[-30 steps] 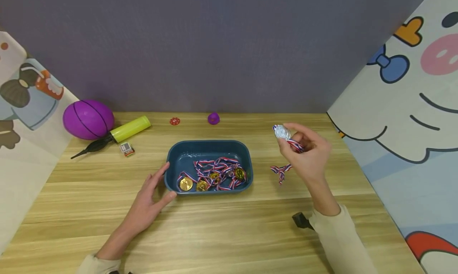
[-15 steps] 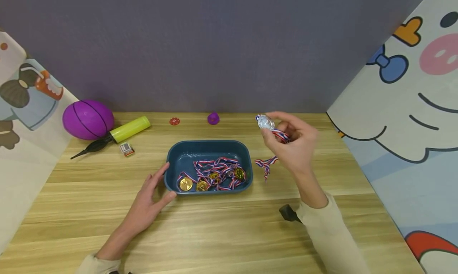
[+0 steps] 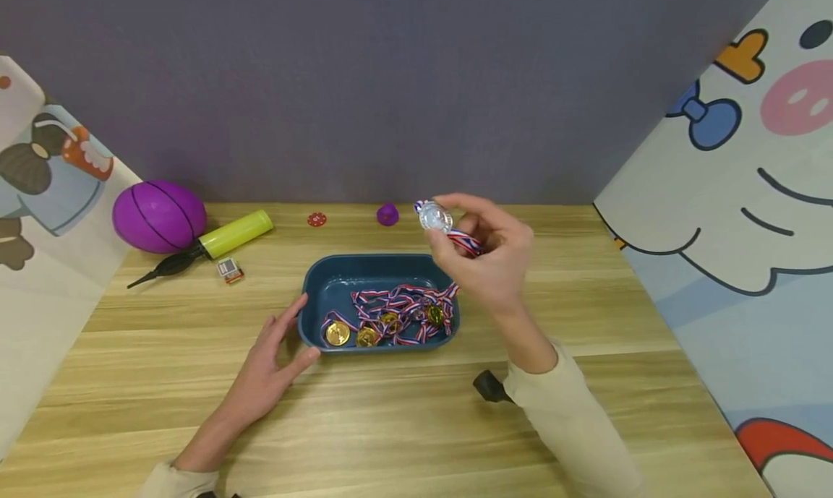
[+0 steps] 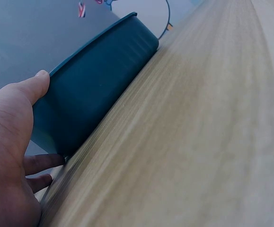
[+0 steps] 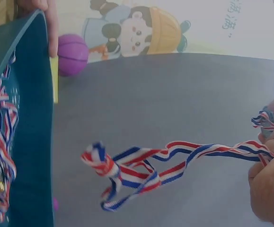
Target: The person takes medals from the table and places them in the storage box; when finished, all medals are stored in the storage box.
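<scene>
In the head view, my right hand (image 3: 491, 259) pinches a silver medal (image 3: 434, 217) between thumb and index finger, above the right rear of a dark teal bin (image 3: 351, 262). Its striped ribbon (image 5: 193, 150) passes through the curled fingers and dangles, as the right wrist view shows. My left hand (image 3: 270, 371) rests at the bin's left end, fingers fairly straight, thumb at the near corner. Inside the bin lie gold medals (image 3: 338, 332) and tangled red, white and blue ribbons (image 3: 397, 304). From the left wrist, the bin's outer wall (image 4: 94, 85) stands beside the thumb.
At the table's back left sit a purple ball (image 3: 159, 216), a yellow-green hand pump (image 3: 236, 234) with a black nozzle and a small boxed item (image 3: 230, 269). A red chip (image 3: 317, 220) and a small purple object (image 3: 387, 215) lie behind the bin, near the grey wall (image 3: 390, 86).
My right hand has carried the silver medal leftward and slightly up, from right of the bin to above its right rear. The ribbon's tail came along. The left hand has stayed put.
</scene>
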Tool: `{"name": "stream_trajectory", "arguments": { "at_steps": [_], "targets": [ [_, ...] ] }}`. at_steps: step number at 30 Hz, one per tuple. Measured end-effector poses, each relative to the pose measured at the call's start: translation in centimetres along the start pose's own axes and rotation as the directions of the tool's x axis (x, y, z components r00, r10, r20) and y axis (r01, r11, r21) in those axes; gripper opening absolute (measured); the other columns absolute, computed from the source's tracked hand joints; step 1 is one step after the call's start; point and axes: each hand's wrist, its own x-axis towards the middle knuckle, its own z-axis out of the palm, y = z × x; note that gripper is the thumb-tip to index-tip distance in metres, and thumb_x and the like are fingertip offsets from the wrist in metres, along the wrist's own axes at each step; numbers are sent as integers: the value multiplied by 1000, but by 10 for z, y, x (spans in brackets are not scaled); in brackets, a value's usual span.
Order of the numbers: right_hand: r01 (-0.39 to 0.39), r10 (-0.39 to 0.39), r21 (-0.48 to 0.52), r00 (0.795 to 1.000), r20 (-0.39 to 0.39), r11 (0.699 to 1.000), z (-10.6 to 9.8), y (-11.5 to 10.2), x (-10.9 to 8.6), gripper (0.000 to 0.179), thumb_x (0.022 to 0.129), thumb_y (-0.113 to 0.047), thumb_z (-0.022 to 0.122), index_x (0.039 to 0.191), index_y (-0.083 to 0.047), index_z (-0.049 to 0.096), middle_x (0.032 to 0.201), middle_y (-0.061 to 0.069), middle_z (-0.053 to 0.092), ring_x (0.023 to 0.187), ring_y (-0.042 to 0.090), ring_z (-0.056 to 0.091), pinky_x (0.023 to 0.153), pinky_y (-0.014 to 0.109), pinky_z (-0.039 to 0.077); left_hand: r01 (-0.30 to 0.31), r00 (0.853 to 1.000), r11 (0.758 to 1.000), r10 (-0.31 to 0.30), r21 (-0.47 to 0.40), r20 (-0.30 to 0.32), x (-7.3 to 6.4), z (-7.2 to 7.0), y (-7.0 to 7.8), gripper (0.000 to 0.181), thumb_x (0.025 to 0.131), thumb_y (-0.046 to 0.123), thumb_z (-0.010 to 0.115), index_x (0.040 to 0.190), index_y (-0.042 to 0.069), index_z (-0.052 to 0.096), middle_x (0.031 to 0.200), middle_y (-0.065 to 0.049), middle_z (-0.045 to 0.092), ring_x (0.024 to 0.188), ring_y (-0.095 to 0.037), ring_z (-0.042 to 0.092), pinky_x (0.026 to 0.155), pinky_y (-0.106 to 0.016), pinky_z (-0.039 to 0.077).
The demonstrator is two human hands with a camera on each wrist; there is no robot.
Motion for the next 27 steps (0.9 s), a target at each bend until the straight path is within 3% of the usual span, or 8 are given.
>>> {"name": "stream_trajectory", "arguments": {
  "at_steps": [6,13,18,21,27],
  "targets": [
    [-15,15,27,1000,6,1000,25,7,-9,36,83,-9,80,110,16,75,60,7,58,47,8,42,41,18,33,6,1000,1000,-6,5,4,0,-1,1,83,107,23,76,176,32,32,163,-28,55,148,-54,52,135,-72,2],
    [-82,80,35,996,46,996,40,34,-32,32,83,-2,81,112,12,77,61,11,57,48,7,43,42,17,36,0,1000,1000,0,0,4,1,0,0,84,106,22,76,176,31,32,159,-29,58,147,-54,53,135,-73,2],
    [-153,150,11,980,131,988,38,51,-53,31,85,1,83,115,9,78,67,11,62,51,9,44,45,18,36,-6,1000,1000,6,2,3,1,0,0,84,106,21,76,177,30,32,159,-29,58,146,-54,54,135,-72,2],
    [-172,178,-44,963,203,984,34,57,-63,31,86,-2,86,116,4,81,75,9,67,60,13,51,53,22,44,-3,1000,1000,3,6,3,1,0,0,84,106,21,76,177,31,32,159,-29,57,146,-54,53,135,-72,2],
    [-110,140,-106,931,337,988,27,68,-73,30,82,-4,91,112,-3,86,88,8,70,81,26,65,71,43,57,-2,1000,1000,2,7,0,1,0,0,83,106,23,76,177,32,32,161,-30,56,146,-55,53,135,-72,2]
  ]
}}
